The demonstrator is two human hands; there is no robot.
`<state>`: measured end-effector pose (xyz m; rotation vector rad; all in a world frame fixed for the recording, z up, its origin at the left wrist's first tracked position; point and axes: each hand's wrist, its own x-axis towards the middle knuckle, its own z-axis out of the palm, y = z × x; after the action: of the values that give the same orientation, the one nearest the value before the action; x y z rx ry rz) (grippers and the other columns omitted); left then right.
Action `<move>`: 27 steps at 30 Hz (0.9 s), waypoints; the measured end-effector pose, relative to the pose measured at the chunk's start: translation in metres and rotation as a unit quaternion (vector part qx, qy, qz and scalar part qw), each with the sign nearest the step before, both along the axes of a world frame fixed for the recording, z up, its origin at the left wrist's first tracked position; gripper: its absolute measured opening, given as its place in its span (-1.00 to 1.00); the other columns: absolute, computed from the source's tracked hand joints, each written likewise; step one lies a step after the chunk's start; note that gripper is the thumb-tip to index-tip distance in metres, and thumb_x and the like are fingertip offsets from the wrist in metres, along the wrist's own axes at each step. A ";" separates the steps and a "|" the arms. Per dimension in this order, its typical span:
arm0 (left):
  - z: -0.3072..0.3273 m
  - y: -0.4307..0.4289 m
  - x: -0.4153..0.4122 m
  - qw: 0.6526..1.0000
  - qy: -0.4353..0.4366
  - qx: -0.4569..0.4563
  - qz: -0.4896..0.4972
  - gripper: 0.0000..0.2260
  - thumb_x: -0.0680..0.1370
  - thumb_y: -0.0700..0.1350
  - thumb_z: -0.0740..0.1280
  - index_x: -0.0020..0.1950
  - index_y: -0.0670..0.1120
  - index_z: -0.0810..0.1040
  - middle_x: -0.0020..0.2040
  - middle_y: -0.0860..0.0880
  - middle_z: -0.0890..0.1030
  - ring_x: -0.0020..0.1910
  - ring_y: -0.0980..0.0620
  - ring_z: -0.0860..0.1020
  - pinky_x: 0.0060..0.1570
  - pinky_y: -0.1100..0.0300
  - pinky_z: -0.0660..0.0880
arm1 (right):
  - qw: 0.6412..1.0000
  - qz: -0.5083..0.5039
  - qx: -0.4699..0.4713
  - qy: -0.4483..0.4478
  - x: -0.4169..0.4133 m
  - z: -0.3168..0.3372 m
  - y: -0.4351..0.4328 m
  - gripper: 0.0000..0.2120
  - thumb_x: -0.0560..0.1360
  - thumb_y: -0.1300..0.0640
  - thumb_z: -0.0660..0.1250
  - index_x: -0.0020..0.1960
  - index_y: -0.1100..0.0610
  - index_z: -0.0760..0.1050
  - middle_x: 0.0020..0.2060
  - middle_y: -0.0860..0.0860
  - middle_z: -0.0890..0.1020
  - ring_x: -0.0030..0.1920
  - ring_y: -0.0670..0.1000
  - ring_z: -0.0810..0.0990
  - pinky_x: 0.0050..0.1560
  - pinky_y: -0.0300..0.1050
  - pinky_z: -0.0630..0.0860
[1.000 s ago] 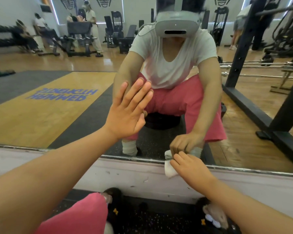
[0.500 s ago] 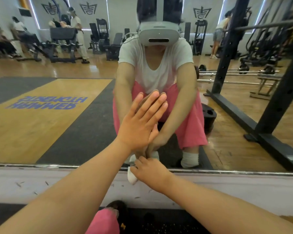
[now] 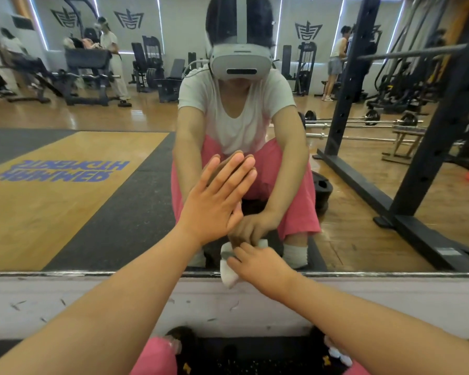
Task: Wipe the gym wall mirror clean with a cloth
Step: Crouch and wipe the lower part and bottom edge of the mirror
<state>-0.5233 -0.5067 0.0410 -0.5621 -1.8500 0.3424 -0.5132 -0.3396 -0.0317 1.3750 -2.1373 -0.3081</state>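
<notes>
Cloth (image 3: 228, 276) now under left hand (image 3: 214, 205); reflected "HAMMER" lettering (image 3: 52, 176)

The only wording is blue lettering (image 3: 63, 171) on the wooden platform (image 3: 52, 220), seen reflected in the mirror (image 3: 114, 239). It stands in two lines and looks flipped. The lower line reads as HAMMER. The upper seems to be STRENGTH, though less clearly. Dark crest emblems (image 3: 128, 19) on the reflected far wall carry no readable letters. Yellow marks on the shoes (image 3: 186, 368) are too small to read.
</notes>
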 end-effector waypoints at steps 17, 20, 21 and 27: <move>-0.001 0.002 0.002 1.000 -0.005 0.010 0.004 -0.48 0.57 -0.11 0.11 0.54 -0.17 0.19 0.55 -0.11 0.19 0.59 -0.06 0.03 0.56 -0.11 -0.03 | 0.981 0.073 -0.178 0.028 -0.012 0.051 0.022 -0.84 0.28 0.27 0.46 -0.21 0.13 0.51 -0.30 0.06 0.51 -0.28 0.05 0.49 -0.40 -0.10 0.38; 0.019 0.005 0.003 1.000 0.024 0.006 0.001 -0.59 0.56 -0.09 0.16 0.41 -0.12 0.35 0.46 -0.08 0.30 0.48 -0.04 0.25 0.45 -0.01 0.14 | 0.966 0.078 -0.240 0.054 -0.015 0.089 0.025 -0.96 0.41 0.26 0.27 -0.19 0.16 0.49 -0.26 0.09 0.49 -0.20 0.06 0.41 -0.29 -0.09 0.33; 0.028 0.008 0.003 0.999 0.036 0.009 0.003 -0.65 0.53 -0.09 0.19 0.32 -0.09 0.39 0.41 -0.06 0.32 0.42 -0.05 0.30 0.37 0.01 0.18 | 0.965 0.069 -0.246 0.059 -0.016 0.095 0.028 -0.96 0.41 0.25 0.27 -0.18 0.17 0.50 -0.25 0.09 0.50 -0.19 0.06 0.41 -0.28 -0.09 0.34; 0.054 -0.008 0.012 0.997 0.034 0.063 0.030 -0.56 0.58 -0.11 0.22 0.47 -0.12 0.37 0.53 -0.15 0.27 0.53 -0.10 0.21 0.52 -0.01 0.08 | 0.968 0.057 -0.236 0.056 -0.017 0.089 0.028 -0.88 0.40 0.25 0.20 -0.19 0.18 0.53 -0.26 0.08 0.50 -0.22 0.08 0.44 -0.33 -0.06 0.41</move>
<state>-0.5108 -0.5145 0.0945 -0.4042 -1.8120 0.2780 -0.5298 -0.3114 0.0577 1.1622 -1.8696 0.1606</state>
